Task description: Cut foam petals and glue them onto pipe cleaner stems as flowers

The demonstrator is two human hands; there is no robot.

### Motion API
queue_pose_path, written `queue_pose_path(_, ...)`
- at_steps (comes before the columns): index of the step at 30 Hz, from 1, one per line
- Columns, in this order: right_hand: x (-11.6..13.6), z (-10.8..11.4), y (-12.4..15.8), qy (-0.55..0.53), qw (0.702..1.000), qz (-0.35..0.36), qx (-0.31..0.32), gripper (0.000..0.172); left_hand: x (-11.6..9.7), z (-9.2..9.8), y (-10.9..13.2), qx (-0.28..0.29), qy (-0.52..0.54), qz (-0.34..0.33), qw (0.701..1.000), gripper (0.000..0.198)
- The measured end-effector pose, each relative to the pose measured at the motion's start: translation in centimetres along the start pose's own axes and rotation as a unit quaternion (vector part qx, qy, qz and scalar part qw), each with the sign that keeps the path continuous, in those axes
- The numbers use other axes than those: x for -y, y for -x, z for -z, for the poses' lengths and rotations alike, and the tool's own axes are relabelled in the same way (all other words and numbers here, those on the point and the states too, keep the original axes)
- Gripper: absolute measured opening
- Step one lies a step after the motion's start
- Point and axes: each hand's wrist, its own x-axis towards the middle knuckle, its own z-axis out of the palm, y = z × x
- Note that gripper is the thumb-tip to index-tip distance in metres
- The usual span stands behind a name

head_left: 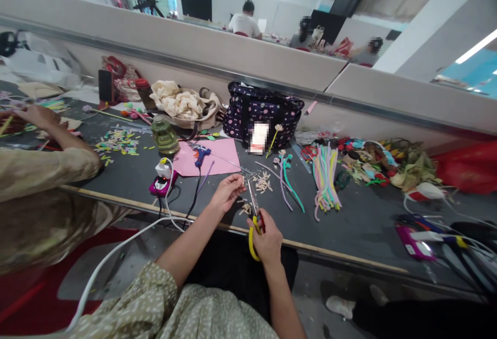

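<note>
My right hand (267, 236) is wrapped round the handles of a pair of scissors (252, 196), yellow and red at the grip, with the metal blades pointing away from me. My left hand (228, 193) is closed in a pinch beside the blade tips, on a small pale piece (243, 180) whose kind is too small to make out. Just beyond the blades lies a heap of short beige cut pieces (263, 182). A smaller group of cut pieces (245, 208) sits near the table edge, below my left hand.
A blue glue gun (201, 156) rests on a pink sheet (225, 158). Bundled pastel pipe cleaners (326, 178) lie to the right, and a dark patterned bag (264, 111) stands behind. Left are a green bottle (164, 136), a purple power strip (163, 183) and a co-worker's arm (73, 147).
</note>
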Motion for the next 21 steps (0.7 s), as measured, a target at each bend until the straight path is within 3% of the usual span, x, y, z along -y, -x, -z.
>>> queue_pose_path(5,0.2,-0.06,0.06,0.025,0.999,0.028,-0.004,0.046,-0.2,-0.27,0.29,0.02,-0.006,-0.011,1.0,0.026)
queue_pose_path(21,0.1,-0.51,0.39,0.085,0.994,0.054,-0.03,0.048,-0.15,-0.42,0.5,0.006,-0.021,-0.031,0.999,0.029)
